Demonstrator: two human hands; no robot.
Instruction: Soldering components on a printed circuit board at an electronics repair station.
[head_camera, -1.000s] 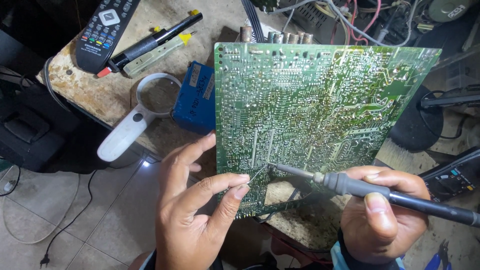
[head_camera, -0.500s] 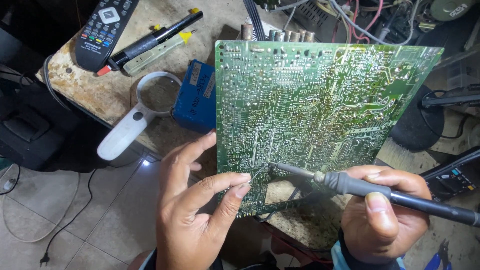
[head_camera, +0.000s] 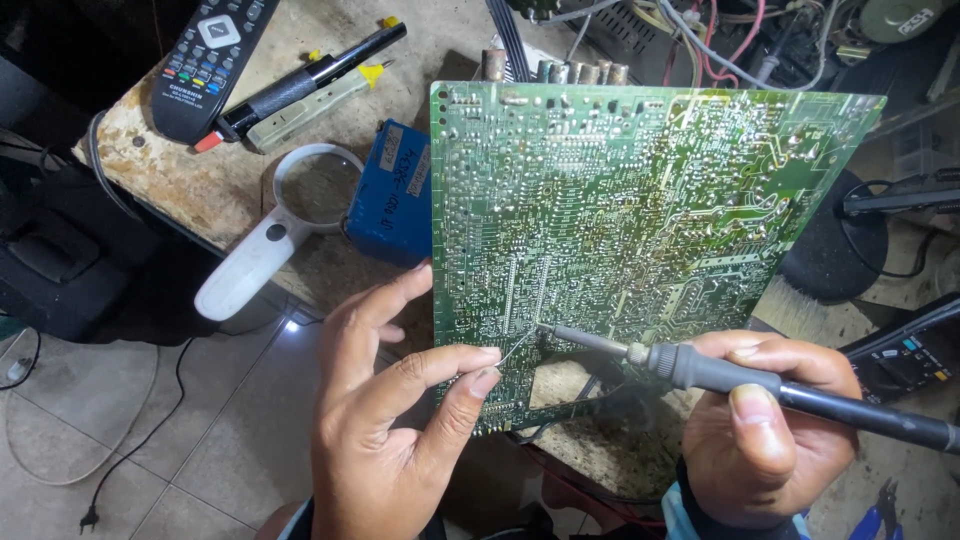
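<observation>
A large green circuit board (head_camera: 640, 220) lies solder side up over the worn bench, its near edge jutting past the bench. My left hand (head_camera: 385, 430) pinches a thin solder wire (head_camera: 518, 347) between thumb and forefinger, feeding it to a spot near the board's lower left. My right hand (head_camera: 765, 440) grips a black soldering iron (head_camera: 760, 380), whose metal tip meets the wire's end on the board.
A white magnifying glass (head_camera: 270, 240), a blue box (head_camera: 392, 195), a black remote (head_camera: 205, 60) and a black pen-like tool (head_camera: 300, 85) lie on the bench (head_camera: 200, 180) to the left. Tangled wires (head_camera: 720, 40) sit behind the board, a meter (head_camera: 905, 355) at right. Tiled floor (head_camera: 150, 440) lies below.
</observation>
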